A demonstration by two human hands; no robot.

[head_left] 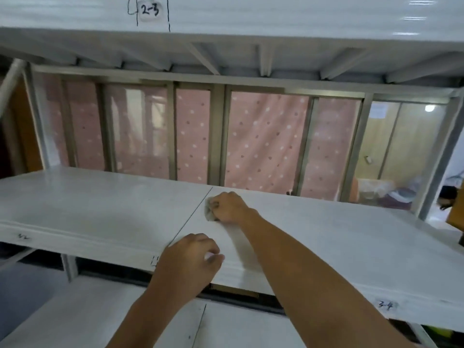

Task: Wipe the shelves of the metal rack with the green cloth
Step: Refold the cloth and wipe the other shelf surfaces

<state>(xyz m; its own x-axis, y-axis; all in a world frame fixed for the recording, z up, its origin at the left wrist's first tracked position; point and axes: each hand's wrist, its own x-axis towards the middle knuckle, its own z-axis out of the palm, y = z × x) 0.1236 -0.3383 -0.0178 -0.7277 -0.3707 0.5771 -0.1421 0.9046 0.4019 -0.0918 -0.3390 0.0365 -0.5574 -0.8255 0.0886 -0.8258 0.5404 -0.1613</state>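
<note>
The white metal rack fills the view. Its middle shelf [339, 237] lies in front of me, marked by a thin black dividing line. My right hand [229, 207] reaches over the shelf and presses a bunched pale green cloth [209, 210] flat on it, just right of that line. Only a small edge of the cloth shows under my fingers. My left hand [188, 262] rests on the front edge of the same shelf, fingers curled over the lip, holding nothing else.
An upper shelf [251, 43] hangs close overhead, labelled 2-3. A lower shelf [100, 320] sits beneath my arms. Behind the rack stands a framed window [221, 136] with a pink dotted curtain. Another person's hand [445, 204] shows at the far right.
</note>
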